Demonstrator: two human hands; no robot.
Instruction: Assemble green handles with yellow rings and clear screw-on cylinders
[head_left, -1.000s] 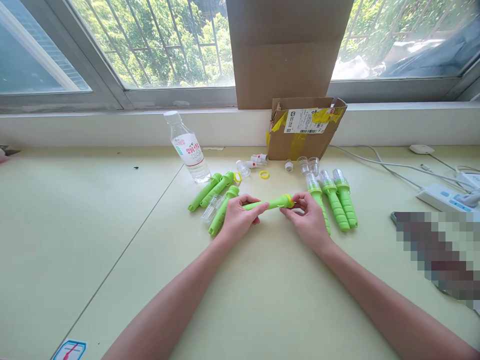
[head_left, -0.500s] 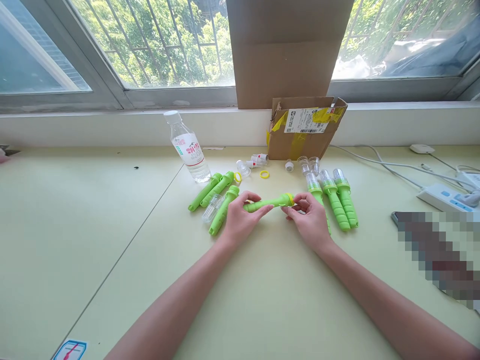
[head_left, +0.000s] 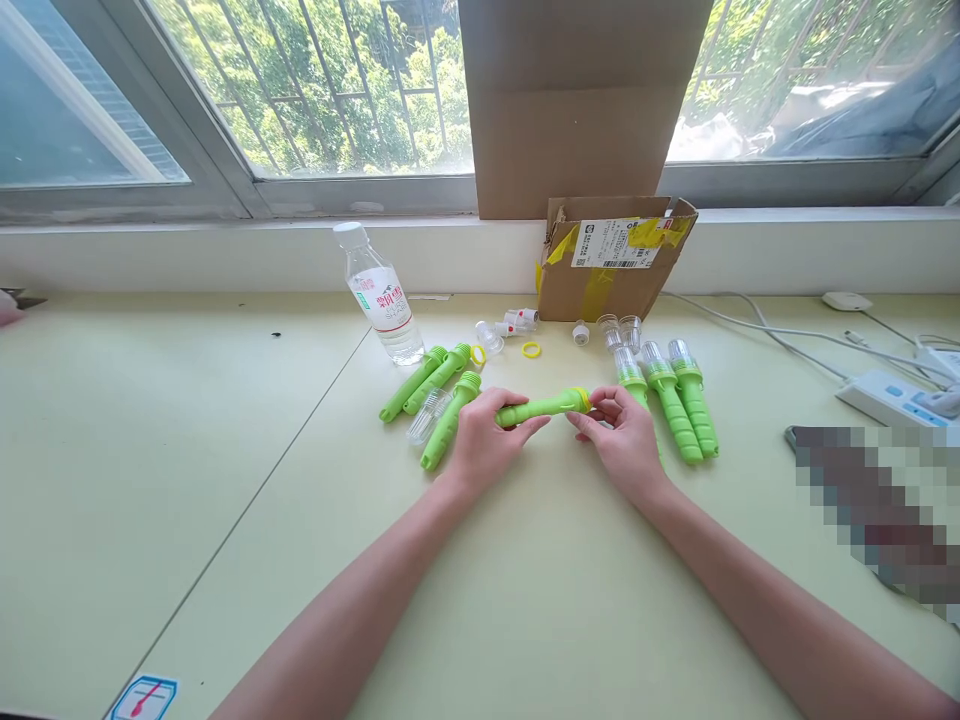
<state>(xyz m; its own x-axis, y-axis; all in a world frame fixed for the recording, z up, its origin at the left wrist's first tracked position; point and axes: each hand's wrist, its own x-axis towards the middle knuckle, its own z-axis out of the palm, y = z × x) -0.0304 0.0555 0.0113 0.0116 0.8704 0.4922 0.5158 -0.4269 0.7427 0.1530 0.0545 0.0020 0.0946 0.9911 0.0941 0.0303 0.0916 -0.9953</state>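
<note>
My left hand [head_left: 486,432] is closed around the lower part of a green plastic handle [head_left: 541,407], which lies nearly level above the table. A yellow ring [head_left: 583,400] sits at the handle's right end, and the fingertips of my right hand [head_left: 619,428] pinch at it. Left of my left hand lie several similar green handles [head_left: 450,422] with bare threaded ends, beside a clear ribbed cap [head_left: 428,416]. To the right of my right hand, green handles with clear caps [head_left: 677,412] lie side by side; one is partly hidden by that hand.
Beyond my hands are a loose yellow ring [head_left: 531,349], small white-and-clear parts [head_left: 517,322] and clear cups [head_left: 619,331]. A water bottle [head_left: 384,300] stands at back left, a cardboard box [head_left: 622,270] at the back. Right: a power strip [head_left: 892,398] with cables and a pixelated object [head_left: 870,510].
The whole view has shifted slightly. My hands keep the same grip on the green handle and its yellow ring, with hardly any other movement.
</note>
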